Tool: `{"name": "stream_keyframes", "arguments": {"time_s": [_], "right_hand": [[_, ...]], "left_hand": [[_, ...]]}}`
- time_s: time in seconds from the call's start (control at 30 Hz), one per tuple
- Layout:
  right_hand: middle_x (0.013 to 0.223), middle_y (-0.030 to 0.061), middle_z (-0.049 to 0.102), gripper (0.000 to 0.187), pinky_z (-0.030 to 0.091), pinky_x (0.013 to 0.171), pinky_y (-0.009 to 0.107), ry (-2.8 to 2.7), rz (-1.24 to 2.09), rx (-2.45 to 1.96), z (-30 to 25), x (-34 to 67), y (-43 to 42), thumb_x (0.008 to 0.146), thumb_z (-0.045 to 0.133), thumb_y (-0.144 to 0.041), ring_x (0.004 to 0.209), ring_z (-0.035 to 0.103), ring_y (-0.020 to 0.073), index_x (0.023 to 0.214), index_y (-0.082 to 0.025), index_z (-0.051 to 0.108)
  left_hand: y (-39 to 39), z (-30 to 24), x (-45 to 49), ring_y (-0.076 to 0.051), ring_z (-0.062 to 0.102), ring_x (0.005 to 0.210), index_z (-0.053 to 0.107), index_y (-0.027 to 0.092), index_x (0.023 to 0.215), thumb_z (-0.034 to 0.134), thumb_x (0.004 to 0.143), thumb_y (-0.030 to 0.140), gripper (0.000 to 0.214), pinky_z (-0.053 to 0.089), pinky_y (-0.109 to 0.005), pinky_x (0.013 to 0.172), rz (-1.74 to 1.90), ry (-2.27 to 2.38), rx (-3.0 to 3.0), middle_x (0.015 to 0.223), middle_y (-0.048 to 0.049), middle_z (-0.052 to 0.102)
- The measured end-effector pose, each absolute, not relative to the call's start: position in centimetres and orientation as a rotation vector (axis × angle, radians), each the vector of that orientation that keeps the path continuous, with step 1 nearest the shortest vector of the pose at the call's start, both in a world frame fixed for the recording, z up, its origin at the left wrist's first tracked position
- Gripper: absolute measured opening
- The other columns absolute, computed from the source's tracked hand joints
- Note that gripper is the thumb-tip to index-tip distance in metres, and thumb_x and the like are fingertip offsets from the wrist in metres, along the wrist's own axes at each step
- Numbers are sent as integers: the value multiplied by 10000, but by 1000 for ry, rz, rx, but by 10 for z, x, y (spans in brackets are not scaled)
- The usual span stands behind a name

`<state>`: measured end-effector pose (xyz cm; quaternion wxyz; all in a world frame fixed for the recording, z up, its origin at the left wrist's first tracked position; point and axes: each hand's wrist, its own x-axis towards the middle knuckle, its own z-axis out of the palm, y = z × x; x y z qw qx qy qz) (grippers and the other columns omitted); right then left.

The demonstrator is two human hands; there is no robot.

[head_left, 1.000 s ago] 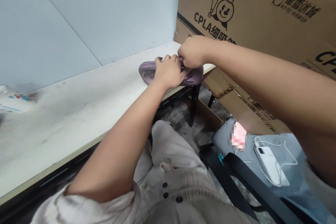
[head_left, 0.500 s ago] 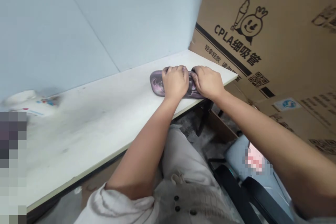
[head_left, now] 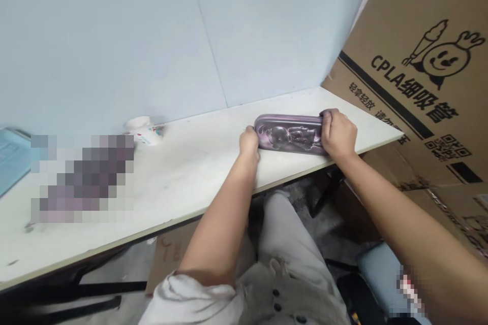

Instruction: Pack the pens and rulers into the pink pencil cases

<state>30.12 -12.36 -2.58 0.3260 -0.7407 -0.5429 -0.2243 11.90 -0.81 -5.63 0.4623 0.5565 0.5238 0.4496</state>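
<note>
A dark purple, glossy pencil case (head_left: pixel 292 137) with a raised figure on its lid is at the right part of the white table. My left hand (head_left: pixel 249 141) is closed at the case's left end, with most of its fingertips hidden. Around the right end, my right hand (head_left: pixel 339 133) is wrapped, thumb on the front and fingers over the top edge. The embossed face is turned toward me, and the lower edge is at or just above the tabletop; I cannot tell which.
The white table (head_left: pixel 183 172) runs along a pale blue wall. Left of the case stand a white roll-like item (head_left: pixel 143 131) and a blurred-out purple-grey object (head_left: pixel 87 180). A light blue sheet or tray (head_left: pixel 13 155) lies far left. Large cardboard boxes (head_left: pixel 412 86) rise on the right.
My left hand has slid from the middle of the pencil case to its left end. My right hand now grips the right end, and more of the lid shows. The view has swung left.
</note>
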Motion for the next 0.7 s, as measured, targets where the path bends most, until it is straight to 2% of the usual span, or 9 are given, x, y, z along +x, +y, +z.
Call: {"name": "stream_keyframes", "arguments": {"time_s": [0.1, 0.17, 0.27, 0.4, 0.53, 0.7], "right_hand": [[874, 101, 633, 468, 349, 691, 292, -1366, -605, -1897, -29, 296, -126, 923, 139, -327, 815, 554, 206, 986, -149, 567], [887, 96, 636, 462, 356, 679, 294, -1459, -599, -1853, -27, 287, -127, 919, 168, -365, 818, 561, 212, 974, -156, 576], [953, 102, 637, 458, 372, 655, 304, -1673, -517, -1781, -16, 261, -126, 878, 278, -486, 826, 575, 237, 1047, -166, 558], [1024, 130, 623, 581, 400, 659, 326, -1738, -270, -1543, 10, 210, -115, 804, 366, -602, 851, 585, 268, 1167, -159, 465], [869, 88, 641, 520, 408, 652, 315, -1508, -46, -1303, 22, 169, -103, 787, 375, -622, 792, 587, 241, 1025, -178, 500], [767, 61, 617, 498, 385, 635, 298, -1338, 7, -1309, 18, 155, -93, 759, 410, -634, 715, 560, 212, 905, -175, 536]], "left_hand": [[-24, -46, 118, -131, 557, 683, 513, 161, 707, 321, 821, 291, 259, 442, -240, 643, 1242, 1286, 937, 710, -34, 573], [-32, -32, 111, -136, 556, 660, 511, 158, 673, 345, 821, 289, 258, 440, -244, 637, 1330, 1267, 897, 683, -35, 568], [-39, 1, 94, -172, 582, 713, 541, 156, 670, 301, 857, 317, 344, 442, -282, 690, 1507, 1332, 1115, 711, -66, 604], [-51, 54, 65, -188, 593, 895, 621, 170, 800, 241, 895, 379, 444, 411, -296, 838, 1624, 1221, 1682, 867, -80, 659], [-62, 82, 45, -175, 563, 1004, 647, 180, 877, 279, 889, 364, 412, 371, -278, 914, 1629, 1104, 1933, 982, -61, 662], [-41, 64, 37, -155, 591, 924, 641, 153, 832, 280, 857, 273, 381, 435, -257, 816, 1646, 897, 1349, 920, -56, 669]]}}
